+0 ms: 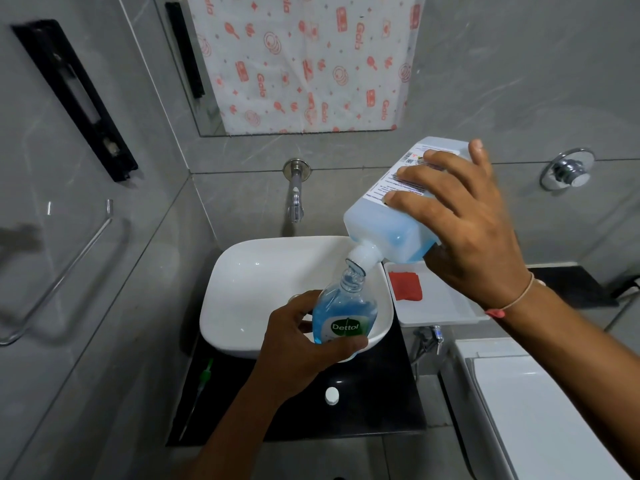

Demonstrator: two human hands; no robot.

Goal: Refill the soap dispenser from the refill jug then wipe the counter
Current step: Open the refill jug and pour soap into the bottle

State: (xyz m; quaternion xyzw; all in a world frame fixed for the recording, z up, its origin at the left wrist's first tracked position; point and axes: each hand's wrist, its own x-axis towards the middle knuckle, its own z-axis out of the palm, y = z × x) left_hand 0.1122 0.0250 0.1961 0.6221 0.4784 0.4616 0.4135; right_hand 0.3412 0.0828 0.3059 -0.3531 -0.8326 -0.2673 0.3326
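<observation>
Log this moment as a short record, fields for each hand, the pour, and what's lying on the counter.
left hand: holds dispenser tilted over the basin
right hand: holds jug tipped, neck down
pour: jug mouth at dispenser's open neck, blue soap in both
counter: white cap, green pump
tray: red cloth

Blue soap in the clear Dettol dispenser (343,311) and translucent white refill jug (394,216) — red cloth (405,286) on white tray (443,315), black counter (374,403).

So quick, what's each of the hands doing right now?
Left hand: closed around the clear Dettol soap dispenser bottle.
Right hand: holding the tilted translucent blue refill jug.
</observation>
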